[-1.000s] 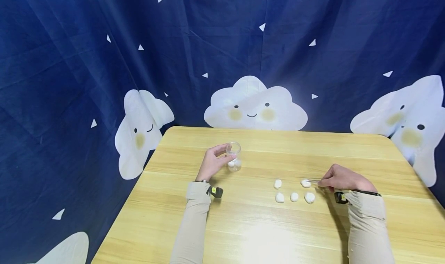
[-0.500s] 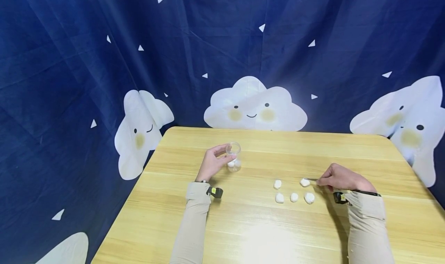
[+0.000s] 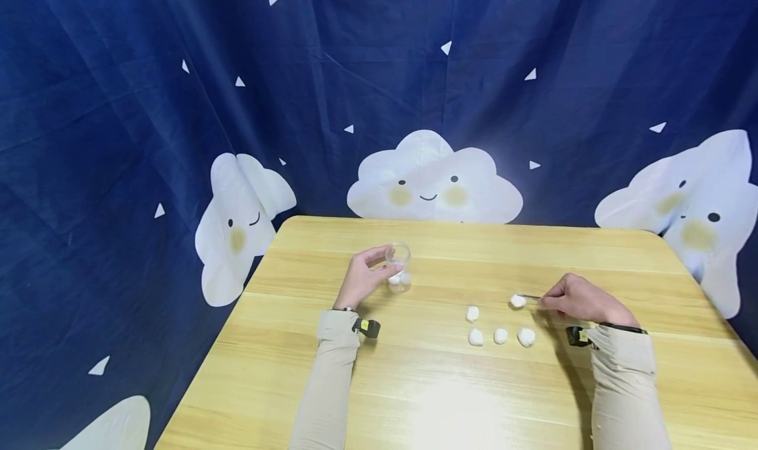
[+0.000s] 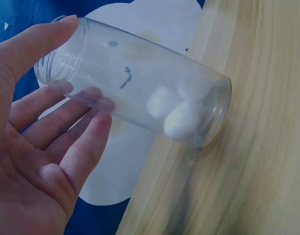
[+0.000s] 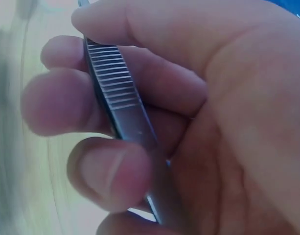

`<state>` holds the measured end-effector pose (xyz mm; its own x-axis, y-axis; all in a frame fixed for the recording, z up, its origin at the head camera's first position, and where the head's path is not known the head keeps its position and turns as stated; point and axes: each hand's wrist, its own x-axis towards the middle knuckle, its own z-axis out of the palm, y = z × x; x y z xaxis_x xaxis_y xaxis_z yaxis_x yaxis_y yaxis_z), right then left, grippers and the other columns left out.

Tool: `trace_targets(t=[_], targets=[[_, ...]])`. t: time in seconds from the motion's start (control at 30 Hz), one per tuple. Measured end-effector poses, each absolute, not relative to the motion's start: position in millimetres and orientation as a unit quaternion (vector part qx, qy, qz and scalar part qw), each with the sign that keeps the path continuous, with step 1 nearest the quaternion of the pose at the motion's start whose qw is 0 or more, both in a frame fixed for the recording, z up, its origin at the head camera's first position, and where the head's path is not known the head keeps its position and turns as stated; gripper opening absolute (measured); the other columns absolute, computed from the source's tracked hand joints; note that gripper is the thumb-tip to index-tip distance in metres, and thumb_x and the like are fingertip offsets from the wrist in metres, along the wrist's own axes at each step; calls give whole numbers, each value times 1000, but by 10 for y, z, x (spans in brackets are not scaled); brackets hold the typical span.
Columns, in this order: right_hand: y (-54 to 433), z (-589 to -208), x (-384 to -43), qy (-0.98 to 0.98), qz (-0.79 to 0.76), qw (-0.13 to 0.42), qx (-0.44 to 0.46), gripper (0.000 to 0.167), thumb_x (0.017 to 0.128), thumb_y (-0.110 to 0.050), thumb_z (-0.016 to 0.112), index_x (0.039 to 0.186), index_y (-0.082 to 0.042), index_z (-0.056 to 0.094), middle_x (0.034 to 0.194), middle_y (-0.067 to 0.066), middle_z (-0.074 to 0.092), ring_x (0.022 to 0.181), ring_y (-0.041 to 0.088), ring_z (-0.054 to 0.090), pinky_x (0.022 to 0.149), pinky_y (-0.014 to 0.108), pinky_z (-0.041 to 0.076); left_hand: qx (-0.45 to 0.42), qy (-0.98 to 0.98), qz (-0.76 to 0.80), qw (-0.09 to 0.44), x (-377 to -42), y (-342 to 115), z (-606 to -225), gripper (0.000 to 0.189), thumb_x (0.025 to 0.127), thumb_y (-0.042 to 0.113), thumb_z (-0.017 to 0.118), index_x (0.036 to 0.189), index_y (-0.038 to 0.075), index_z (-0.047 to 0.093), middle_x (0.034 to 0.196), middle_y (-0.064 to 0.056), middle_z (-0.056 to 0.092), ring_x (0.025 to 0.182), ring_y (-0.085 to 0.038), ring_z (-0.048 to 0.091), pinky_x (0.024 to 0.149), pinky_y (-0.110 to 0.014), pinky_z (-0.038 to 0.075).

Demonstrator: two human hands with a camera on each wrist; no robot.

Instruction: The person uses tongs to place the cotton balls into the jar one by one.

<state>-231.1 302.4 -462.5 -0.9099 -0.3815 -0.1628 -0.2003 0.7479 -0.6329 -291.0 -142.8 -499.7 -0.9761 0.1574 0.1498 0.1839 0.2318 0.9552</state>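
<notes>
My left hand (image 3: 362,279) grips a clear plastic jar (image 4: 140,81) near its open mouth. The jar stands on the table, and several white cotton balls (image 4: 184,117) lie at its bottom. In my right hand (image 3: 583,300) I pinch metal tweezers (image 5: 113,81) with ridged grips between thumb and fingers. At the tweezers' tips a white cotton ball (image 3: 518,301) is held, seemingly a little above the table. Several more loose cotton balls, such as the nearest one (image 3: 526,337), lie to the left of and below the right hand.
The wooden table (image 3: 331,397) has a bright glare spot near its front. Behind it hangs a dark blue curtain (image 3: 379,75) with printed smiling clouds (image 3: 435,200). Other loose cotton balls (image 3: 472,314) lie between the two hands.
The tweezers and the cotton ball at their tips have risen and shifted slightly left and away from me. The left hand and the jar have stayed in place.
</notes>
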Motion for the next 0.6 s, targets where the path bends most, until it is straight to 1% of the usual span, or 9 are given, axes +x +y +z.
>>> trace_targets(t=[0.1, 0.3, 0.47, 0.6], targets=[[3019, -4623, -2310, 925, -317, 134, -159, 18, 95, -20, 69, 87, -10, 82, 54, -13, 48, 48, -3, 38, 47, 17, 30, -108, -786, -609, 11, -2916, -1429, -5006, 55, 85, 30, 87, 133, 11, 69, 136, -8, 71, 130, -33, 65, 110, -45, 55], [3003, -4599, -2303, 931, -306, 110, -168, 20, 97, -20, 69, 85, -12, 82, 54, -14, 46, 48, -2, 40, 50, 18, 36, -106, -780, -617, 6, -2910, -1427, -4997, 53, 85, 27, 87, 133, 13, 69, 135, -9, 71, 129, -31, 66, 110, -43, 56], [2987, -4595, -2300, 934, -303, 100, -164, 21, 98, -21, 69, 86, -11, 82, 53, -14, 46, 48, -1, 41, 49, 19, 36, -107, -783, -613, 8, -2895, -1425, -4983, 53, 86, 27, 86, 134, 14, 69, 135, -10, 71, 129, -30, 65, 114, -46, 52], [2975, -4590, -2300, 936, -300, 95, -159, 20, 98, -21, 69, 88, -11, 83, 53, -14, 46, 49, 0, 42, 51, 19, 37, -109, -783, -612, 8, -2890, -1423, -4982, 52, 86, 26, 86, 134, 14, 69, 135, -9, 71, 129, -28, 66, 115, -45, 51]])
